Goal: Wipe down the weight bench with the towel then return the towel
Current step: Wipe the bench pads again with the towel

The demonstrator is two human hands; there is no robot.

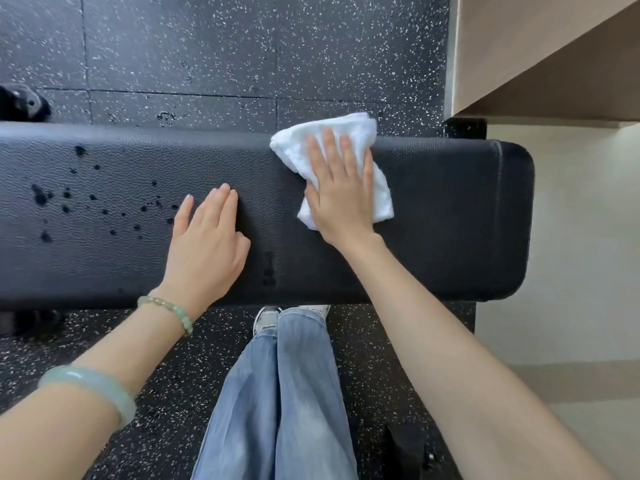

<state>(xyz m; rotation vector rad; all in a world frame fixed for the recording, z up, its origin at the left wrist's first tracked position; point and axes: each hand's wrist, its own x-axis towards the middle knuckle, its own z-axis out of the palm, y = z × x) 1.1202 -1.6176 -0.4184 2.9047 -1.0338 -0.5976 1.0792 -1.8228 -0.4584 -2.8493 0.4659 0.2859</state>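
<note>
The black weight bench (pixel 433 216) runs left to right across the view, its rounded end at the right. The right hand (pixel 341 195) presses the crumpled white towel (pixel 301 143) flat-fingered onto the pad's far edge near that end; the left hand (pixel 207 244) rests on the pad, fingers straight, beside dark wet spots (pixel 65 199).

A gym: speckled rubber floor tiles (pixel 180 57), padded black weight bench (pixel 433 209).

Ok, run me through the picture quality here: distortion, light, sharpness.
Head view: wide-angle bowing curves the long edges of the bench and the floor seams; light is soft and even, with faint shadows beside the left hand and right hand; the white towel is bright, nearly washed out; the dark spots on the pad look sharp.
</note>
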